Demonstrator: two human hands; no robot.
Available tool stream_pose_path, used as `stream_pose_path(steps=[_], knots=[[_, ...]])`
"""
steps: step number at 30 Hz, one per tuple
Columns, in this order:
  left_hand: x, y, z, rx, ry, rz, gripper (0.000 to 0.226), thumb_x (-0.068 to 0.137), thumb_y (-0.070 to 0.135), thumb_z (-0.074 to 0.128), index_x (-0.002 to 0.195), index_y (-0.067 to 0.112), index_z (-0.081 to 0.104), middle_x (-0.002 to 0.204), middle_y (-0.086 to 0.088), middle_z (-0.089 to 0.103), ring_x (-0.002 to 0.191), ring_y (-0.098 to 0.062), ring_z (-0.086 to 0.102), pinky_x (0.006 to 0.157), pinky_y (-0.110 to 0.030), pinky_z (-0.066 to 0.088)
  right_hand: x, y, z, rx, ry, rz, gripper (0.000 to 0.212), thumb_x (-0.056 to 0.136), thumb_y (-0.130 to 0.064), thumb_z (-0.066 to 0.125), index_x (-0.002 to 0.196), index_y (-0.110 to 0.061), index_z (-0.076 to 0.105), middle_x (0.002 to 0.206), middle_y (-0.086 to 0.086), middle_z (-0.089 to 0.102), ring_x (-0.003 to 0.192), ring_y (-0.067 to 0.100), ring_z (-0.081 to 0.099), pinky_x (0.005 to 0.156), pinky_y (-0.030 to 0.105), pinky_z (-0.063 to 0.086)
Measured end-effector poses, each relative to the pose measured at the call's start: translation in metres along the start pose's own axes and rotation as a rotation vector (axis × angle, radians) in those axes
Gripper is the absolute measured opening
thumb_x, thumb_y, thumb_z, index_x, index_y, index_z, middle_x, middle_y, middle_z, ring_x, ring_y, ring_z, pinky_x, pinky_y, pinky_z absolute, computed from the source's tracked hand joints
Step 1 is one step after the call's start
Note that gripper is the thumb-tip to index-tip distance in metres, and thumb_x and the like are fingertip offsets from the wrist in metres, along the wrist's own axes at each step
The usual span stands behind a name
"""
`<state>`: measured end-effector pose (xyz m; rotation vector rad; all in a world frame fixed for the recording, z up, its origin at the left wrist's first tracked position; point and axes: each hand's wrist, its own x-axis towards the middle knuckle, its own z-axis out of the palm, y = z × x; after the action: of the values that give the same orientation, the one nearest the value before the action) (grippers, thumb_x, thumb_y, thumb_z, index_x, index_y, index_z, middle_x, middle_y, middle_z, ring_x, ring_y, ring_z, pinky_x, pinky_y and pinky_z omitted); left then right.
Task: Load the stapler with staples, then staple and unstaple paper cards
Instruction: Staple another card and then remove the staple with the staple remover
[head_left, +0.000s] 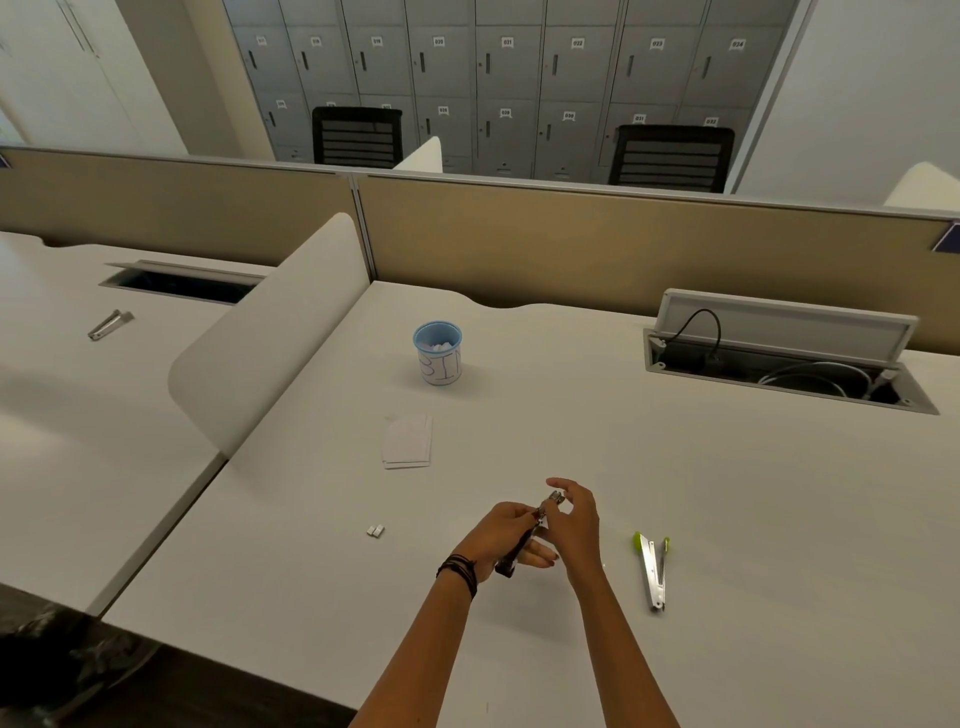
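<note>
The stapler (508, 562) is held up off the desk (727, 519), in front of the person and between both hands. The left hand (497, 534) wraps its curled fingers round the dark lower body, thumb on top, which steadies the tool while the other hand works. The right hand (575, 519) meets the metal upper end, fingers loosely curved with the index lifted. Whether it pinches that end, holds a strip of staples or only touches the metal is too small to tell.

The stapler's long axis runs on a slant. The dark hinge end points down and toward the person, below the left palm, and the bright metal end points up and away, just beyond the left fingertips. Held this way the channel likely faces the right hand, so loading looks like the step in hand.

The staples (375, 530), two short pale blocks, lie left of the grip, within reach of the left hand once it lets go. The cards (408, 441) sit in a small stack farther out and to the left, untouched, so stapling has not begun. A cup (438, 353) stands beyond them. To the right of the grip lies a green tool (653, 571), metal with lime tips, its length running toward and away from the person. It may be for pulling staples out.
</note>
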<state>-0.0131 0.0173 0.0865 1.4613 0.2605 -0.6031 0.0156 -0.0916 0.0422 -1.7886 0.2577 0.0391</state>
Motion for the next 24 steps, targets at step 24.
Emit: stream_pose_path(steps=[24], knots=[[-0.008, -0.002, -0.004, -0.13, -0.027, -0.036, 0.027, 0.097, 0.02, 0.046, 0.109, 0.0, 0.061, 0.106, -0.022, 0.067, 0.088, -0.02, 0.071, 0.075, -0.027, 0.059, 0.0, -0.005, -0.019, 0.507, 0.157, 0.215, 0.037, 0.088, 0.002, 0.055, 0.123, -0.007, 0.048, 0.102, 0.02, 0.068, 0.08, 0.029, 0.068, 0.075, 0.039, 0.056]])
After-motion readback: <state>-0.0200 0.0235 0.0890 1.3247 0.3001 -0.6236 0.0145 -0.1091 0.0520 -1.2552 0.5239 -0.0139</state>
